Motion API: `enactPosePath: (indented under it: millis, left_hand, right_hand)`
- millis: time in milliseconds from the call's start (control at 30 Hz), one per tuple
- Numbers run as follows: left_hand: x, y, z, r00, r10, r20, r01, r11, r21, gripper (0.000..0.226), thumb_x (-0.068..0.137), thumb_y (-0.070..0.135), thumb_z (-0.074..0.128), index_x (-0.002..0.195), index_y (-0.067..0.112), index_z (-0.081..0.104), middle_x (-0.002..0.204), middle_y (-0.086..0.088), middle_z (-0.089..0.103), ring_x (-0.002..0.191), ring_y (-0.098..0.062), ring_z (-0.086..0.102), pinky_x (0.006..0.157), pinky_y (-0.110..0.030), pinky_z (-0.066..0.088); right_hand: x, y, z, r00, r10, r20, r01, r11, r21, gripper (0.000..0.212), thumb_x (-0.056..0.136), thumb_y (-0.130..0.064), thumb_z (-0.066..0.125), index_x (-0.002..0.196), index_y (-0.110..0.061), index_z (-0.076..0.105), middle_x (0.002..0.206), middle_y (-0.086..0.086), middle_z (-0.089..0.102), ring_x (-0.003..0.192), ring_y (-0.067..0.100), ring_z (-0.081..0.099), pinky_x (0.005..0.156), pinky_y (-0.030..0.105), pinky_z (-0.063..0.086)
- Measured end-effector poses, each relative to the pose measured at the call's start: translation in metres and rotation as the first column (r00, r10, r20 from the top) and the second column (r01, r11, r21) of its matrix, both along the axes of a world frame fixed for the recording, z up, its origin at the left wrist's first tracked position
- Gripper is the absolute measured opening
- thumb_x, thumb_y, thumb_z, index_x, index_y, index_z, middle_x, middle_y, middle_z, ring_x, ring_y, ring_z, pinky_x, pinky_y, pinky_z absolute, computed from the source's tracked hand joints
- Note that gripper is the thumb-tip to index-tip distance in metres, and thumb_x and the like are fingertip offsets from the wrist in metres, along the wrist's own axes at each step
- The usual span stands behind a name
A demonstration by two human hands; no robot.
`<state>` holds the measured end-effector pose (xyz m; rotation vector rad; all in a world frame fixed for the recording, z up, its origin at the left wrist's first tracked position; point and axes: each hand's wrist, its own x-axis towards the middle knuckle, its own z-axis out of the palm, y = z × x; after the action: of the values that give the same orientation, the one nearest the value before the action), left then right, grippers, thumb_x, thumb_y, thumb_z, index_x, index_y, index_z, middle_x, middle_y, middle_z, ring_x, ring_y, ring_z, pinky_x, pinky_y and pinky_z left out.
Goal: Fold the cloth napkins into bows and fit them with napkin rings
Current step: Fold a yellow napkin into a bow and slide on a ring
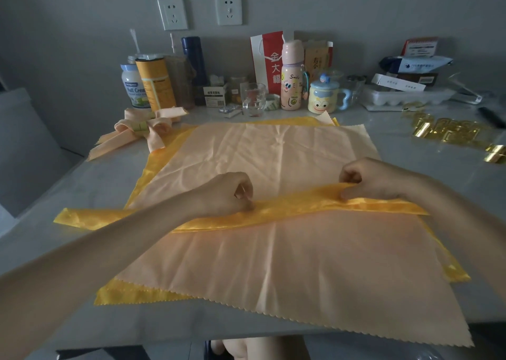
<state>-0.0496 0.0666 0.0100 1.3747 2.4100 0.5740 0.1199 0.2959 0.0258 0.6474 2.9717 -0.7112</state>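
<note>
Yellow napkin strip (287,209) lies across the peach napkin (273,264) mid-table (82,190), its long axis running from left edge to right edge. Your left hand (227,192) and right hand (367,179) pinch it with curled fingers.

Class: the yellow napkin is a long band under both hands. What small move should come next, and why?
Probably fold one end of the yellow band toward its middle to start a loop. The band already lies narrow, the left hand and right hand pinch it, and the finished peach bow shows such loops.
</note>
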Motion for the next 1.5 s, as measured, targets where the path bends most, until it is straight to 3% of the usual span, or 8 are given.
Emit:
enactPosePath:
  millis: [233, 367, 533, 867, 1033, 1133, 1333, 1500]
  left_hand:
    - [0.001, 0.07, 0.006, 0.999, 0.037, 0.016, -0.038, 0.998, 0.056, 0.019, 0.086, 0.017, 0.063, 0.097, 0.018, 0.048, 0.092, 0.005, 0.049, 0.084, -0.014, 0.051, 0.058, -0.016, 0.039]
    - [-0.008, 0.097, 0.001, 0.997, 0.074, 0.015, -0.075, 0.994, 0.079, 0.021, 0.086, 0.015, 0.062, 0.104, 0.013, 0.051, 0.1, -0.003, 0.052, 0.087, -0.016, 0.052, 0.063, -0.021, 0.042]
    - [-0.006, 0.119, -0.004, 0.909, -0.151, -0.388, 0.133, 0.988, -0.072, 0.029, 0.089, 0.005, 0.051, 0.11, 0.025, 0.058, 0.111, -0.002, 0.042, 0.108, -0.019, 0.041, 0.092, -0.031, 0.035]
    - [-0.014, 0.132, 0.007, 0.992, -0.119, 0.028, 0.122, 0.987, -0.107, 0.021, 0.091, 0.019, 0.049, 0.101, 0.026, 0.066, 0.111, 0.0, 0.058, 0.095, -0.016, 0.052, 0.082, -0.022, 0.039]
    - [-0.01, 0.134, 0.016, 0.938, 0.075, 0.338, -0.036, 0.992, -0.119, 0.026, 0.096, 0.032, 0.043, 0.087, 0.015, 0.061, 0.093, -0.005, 0.056, 0.079, -0.016, 0.05, 0.07, -0.024, 0.039]
    - [-0.009, 0.124, 0.012, 0.938, 0.087, 0.335, -0.043, 0.99, -0.138, 0.038, 0.094, 0.04, 0.048, 0.114, 0.011, 0.06, 0.112, -0.001, 0.054, 0.105, -0.019, 0.051, 0.091, -0.028, 0.038]
    - [-0.004, 0.111, 0.005, 0.943, 0.062, 0.328, -0.046, 0.997, -0.058, 0.042, 0.085, 0.008, 0.062, 0.126, 0.01, 0.055, 0.112, 0.001, 0.053, 0.111, -0.017, 0.049, 0.089, -0.022, 0.037]
    - [-0.004, 0.109, 0.003, 0.937, 0.056, 0.346, -0.043, 0.998, -0.048, 0.039, 0.083, 0.004, 0.064, 0.121, 0.011, 0.058, 0.103, -0.002, 0.052, 0.099, -0.017, 0.049, 0.079, -0.023, 0.04]
  right_hand:
    - [-0.022, 0.047, -0.003, 0.979, -0.148, -0.138, 0.179, 0.953, 0.245, 0.011, 0.084, -0.018, 0.058, 0.076, -0.018, 0.051, 0.079, 0.002, 0.057, 0.077, 0.023, 0.055, 0.064, 0.033, 0.04]
    - [-0.028, 0.074, -0.006, 0.956, -0.242, -0.167, 0.272, 0.943, 0.193, 0.009, 0.085, -0.019, 0.06, 0.081, -0.013, 0.057, 0.089, 0.01, 0.062, 0.082, 0.027, 0.058, 0.069, 0.036, 0.044]
    - [-0.03, 0.09, -0.028, 0.943, -0.294, -0.154, 0.321, 0.927, 0.192, 0.017, 0.085, -0.034, 0.062, 0.085, -0.02, 0.052, 0.097, 0.007, 0.062, 0.092, 0.029, 0.057, 0.072, 0.033, 0.042]
    - [0.0, 0.038, 0.028, 0.959, -0.146, -0.242, 0.155, 0.988, 0.016, 0.003, 0.079, -0.011, 0.062, 0.081, -0.012, 0.06, 0.075, -0.001, 0.06, 0.066, 0.011, 0.052, 0.057, 0.026, 0.039]
    - [0.004, -0.043, 0.027, 0.981, 0.025, -0.19, -0.059, 0.983, -0.176, 0.01, 0.082, -0.018, 0.066, 0.086, -0.019, 0.057, 0.079, -0.006, 0.06, 0.075, 0.012, 0.056, 0.067, 0.024, 0.044]
    - [-0.002, -0.076, 0.004, 0.978, 0.128, -0.166, -0.15, 0.981, -0.125, 0.011, 0.087, -0.021, 0.061, 0.092, -0.021, 0.05, 0.074, -0.015, 0.05, 0.07, 0.0, 0.047, 0.062, 0.015, 0.036]
    - [-0.013, -0.08, -0.006, 0.983, 0.14, -0.12, -0.173, 0.927, -0.332, 0.026, 0.092, -0.032, 0.056, 0.082, -0.009, 0.064, 0.069, -0.009, 0.055, 0.063, 0.001, 0.05, 0.062, 0.016, 0.04]
    - [-0.033, -0.046, -0.016, 0.931, -0.081, -0.356, 0.091, 0.996, 0.011, 0.016, 0.092, -0.016, 0.054, 0.105, -0.015, 0.063, 0.1, 0.001, 0.055, 0.086, 0.015, 0.052, 0.074, 0.025, 0.039]
